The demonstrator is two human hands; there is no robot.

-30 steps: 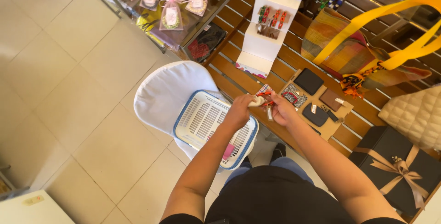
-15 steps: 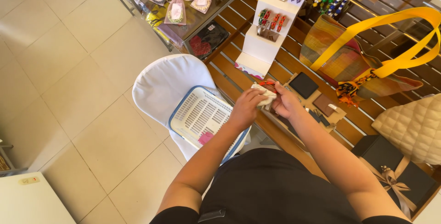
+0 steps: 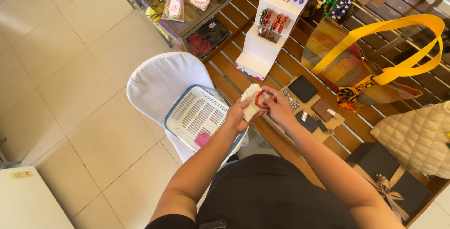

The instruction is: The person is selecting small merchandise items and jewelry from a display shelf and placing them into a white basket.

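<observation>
We hold a small cream cloth pouch [image 3: 251,101] in our left hand [image 3: 236,115], the fingers curled and pressed around its lower end so that its long axis runs up and away from the palm, the free end pointing toward the white display stand [image 3: 267,46]. Our right hand [image 3: 280,107] meets it from the other side, thumb and forefinger pinching a small orange-red ring-shaped piece [image 3: 258,99] that lies against the pouch, just beside our left fingertips. Whether the ring is partly inside the pouch we cannot tell.

Below and to the left of our left fingers sits a white slotted basket with a blue rim [image 3: 176,111], resting on a chair with a white cover [image 3: 159,79]; a pink scrap [image 3: 202,139] lies in the basket near our wrist. Just past our right fingers, on the slatted wooden table [image 3: 234,69], lie several small dark flat cases [image 3: 303,88]. Farther right of the fingers are a woven bag with yellow handles [image 3: 347,55], a quilted cream bag [image 3: 417,137] and a dark box tied with a ribbon [image 3: 375,163].
</observation>
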